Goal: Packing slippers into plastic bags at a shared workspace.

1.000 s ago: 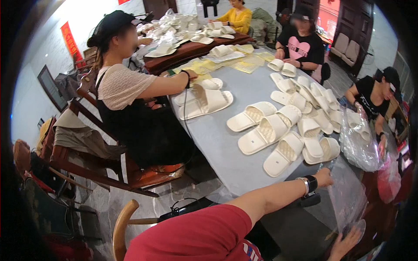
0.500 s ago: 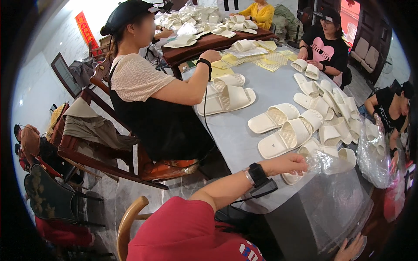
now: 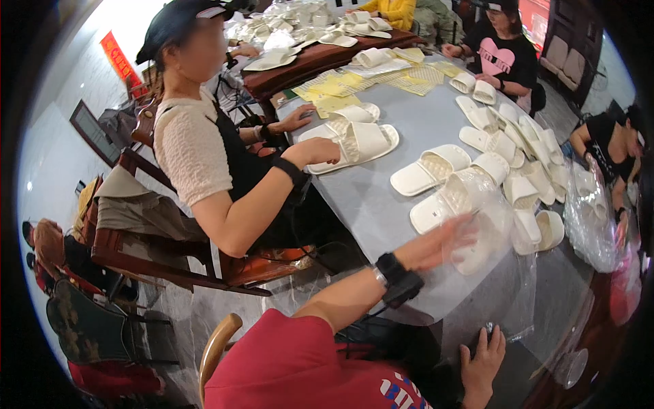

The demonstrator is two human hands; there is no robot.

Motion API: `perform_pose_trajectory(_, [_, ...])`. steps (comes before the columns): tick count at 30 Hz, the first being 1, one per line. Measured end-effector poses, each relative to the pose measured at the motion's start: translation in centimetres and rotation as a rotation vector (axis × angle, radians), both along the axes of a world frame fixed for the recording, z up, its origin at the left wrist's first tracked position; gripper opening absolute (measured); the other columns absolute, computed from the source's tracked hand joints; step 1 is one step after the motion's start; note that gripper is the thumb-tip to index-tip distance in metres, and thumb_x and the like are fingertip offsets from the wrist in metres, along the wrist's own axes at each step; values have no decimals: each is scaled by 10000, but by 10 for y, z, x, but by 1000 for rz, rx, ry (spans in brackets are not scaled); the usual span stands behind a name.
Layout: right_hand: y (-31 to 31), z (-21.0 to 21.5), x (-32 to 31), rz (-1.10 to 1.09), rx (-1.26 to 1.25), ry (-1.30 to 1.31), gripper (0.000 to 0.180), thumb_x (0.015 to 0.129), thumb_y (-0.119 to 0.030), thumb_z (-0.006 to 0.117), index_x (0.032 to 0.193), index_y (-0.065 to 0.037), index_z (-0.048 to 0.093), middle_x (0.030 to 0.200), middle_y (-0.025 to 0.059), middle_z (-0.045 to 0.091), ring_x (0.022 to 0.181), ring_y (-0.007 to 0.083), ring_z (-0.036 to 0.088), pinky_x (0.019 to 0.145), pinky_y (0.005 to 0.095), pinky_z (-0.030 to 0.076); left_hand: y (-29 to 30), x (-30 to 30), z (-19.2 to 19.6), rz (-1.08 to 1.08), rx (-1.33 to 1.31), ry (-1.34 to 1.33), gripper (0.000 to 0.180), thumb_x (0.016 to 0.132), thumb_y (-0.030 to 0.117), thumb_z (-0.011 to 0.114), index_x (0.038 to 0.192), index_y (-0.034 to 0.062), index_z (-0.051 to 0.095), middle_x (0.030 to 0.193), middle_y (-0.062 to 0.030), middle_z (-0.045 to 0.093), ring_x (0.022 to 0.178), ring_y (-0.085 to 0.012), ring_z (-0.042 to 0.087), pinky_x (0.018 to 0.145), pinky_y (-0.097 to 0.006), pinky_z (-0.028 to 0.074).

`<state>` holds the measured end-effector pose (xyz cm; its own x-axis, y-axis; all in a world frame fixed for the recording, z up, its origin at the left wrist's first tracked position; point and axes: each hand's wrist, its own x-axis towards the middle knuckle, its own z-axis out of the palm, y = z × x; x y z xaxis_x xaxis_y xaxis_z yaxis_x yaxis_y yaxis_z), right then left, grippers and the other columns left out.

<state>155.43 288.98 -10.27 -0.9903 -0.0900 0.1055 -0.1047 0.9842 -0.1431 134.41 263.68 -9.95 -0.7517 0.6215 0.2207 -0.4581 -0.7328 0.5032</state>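
On the grey bench (image 3: 381, 198), my left hand (image 3: 439, 242) lay blurred, fingers spread, against a clear plastic bag (image 3: 490, 252) over a cream slipper (image 3: 477, 198). My right hand (image 3: 482, 358) rested open on the bag's lower edge.

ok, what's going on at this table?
The person's left hand, blurred, lies open on a clear plastic bag draped over a cream slipper on the grey table. Their right hand rests spread at the near table edge. More cream slippers lie in rows across the table. A co-worker on the left has a hand on a pair, and others sit around.
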Motion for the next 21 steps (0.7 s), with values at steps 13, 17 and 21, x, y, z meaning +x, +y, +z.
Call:
perform_pose_trajectory(13, [-37,34,-5,136,-125,176,398,720,-239,732,1050,-44,622,1146,153,565,1103,340,506,930,496,373,20,55,-8,343,-730,-56,302,918,69,565,1211,15,516,895,-106,669,764,-151,644,695,-272,524])
perform_pose_trajectory(17, [-27,42,2,59,-113,220,326,746,-225,714,1010,-50,635,1117,141,580,1092,328,518,922,489,384,4,36,-11,363,-598,-46,159,925,134,594,1035,20,575,809,-51,629,704,-136,615,656,-262,529])
perform_pose_trajectory(21, [-15,44,3,17,-100,301,286,754,-200,709,990,-55,636,1076,116,600,1064,308,543,926,480,388,5,38,-5,381,-570,-144,148,930,188,599,962,45,578,794,-40,617,718,-128,608,664,-275,546])
